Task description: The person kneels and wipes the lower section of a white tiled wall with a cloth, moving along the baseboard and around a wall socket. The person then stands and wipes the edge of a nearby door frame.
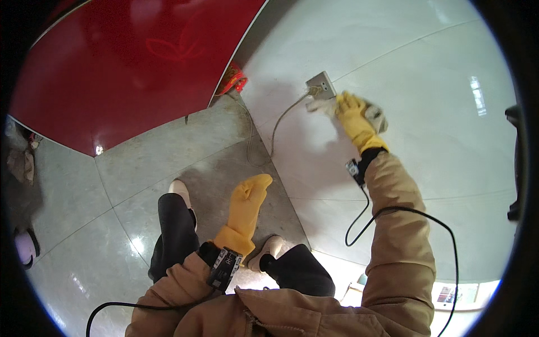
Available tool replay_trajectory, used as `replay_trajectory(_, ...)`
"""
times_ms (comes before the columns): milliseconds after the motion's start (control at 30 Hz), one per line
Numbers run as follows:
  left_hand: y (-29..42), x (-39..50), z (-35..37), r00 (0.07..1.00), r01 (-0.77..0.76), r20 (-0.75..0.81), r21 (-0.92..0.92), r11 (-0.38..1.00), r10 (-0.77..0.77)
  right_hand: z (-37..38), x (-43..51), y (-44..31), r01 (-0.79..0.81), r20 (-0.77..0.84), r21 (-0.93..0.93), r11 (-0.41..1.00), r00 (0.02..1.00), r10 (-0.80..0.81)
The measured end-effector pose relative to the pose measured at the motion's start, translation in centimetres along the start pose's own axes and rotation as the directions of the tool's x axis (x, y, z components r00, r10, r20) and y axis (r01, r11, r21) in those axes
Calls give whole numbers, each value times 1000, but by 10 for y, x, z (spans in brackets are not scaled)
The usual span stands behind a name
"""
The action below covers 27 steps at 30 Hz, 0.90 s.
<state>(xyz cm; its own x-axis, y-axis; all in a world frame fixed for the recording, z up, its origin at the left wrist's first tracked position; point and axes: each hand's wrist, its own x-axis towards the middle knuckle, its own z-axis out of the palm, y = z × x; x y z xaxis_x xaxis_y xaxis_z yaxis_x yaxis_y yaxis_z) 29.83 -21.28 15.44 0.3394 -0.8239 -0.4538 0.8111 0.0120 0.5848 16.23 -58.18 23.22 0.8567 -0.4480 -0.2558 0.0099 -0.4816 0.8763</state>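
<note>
My right hand (353, 116), in a yellow rubber glove, presses a grey-white cloth (376, 117) against the white tiled wall (421, 147). Part of the cloth reaches left, just below a wall socket (323, 86) that has a plug in it. From the plug a thin cord (278, 122) hangs down to the floor. My left hand (250, 198), gloved too, is over the floor between my feet and the wall, touching nothing that I can see. Its fingers are curled together, and whether it holds anything small is hidden.
A glossy red panel (139, 71) stands at the upper left, with a red patterned item (236, 80) in the gap beside the wall. The cord lies along the grey tiled floor (147, 168). A lilac object (26, 248) is at the far left. Black cables run from both wrists.
</note>
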Motion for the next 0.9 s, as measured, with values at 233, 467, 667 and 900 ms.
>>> replay_trajectory(233, 3, -2, 3, 998, 57, -25, -57, 997, -58, -40, -53, -9, 13, -138, 510, 860, 988, 67)
replay_trajectory(467, -1, 3, 0, 999, 37, -4, -9, 999, -37, -96, 3, 121, -275, -529, 218, 936, 773, 351)
replay_trajectory(667, -6, 5, -2, 991, 117, -64, 26, 993, -115, -31, -9, 25, -170, -492, 275, 946, 821, 291)
replay_trajectory(900, -12, -1, -13, 980, 169, -98, -58, 984, -174, 52, 29, -113, -171, -426, 633, 755, 738, 524)
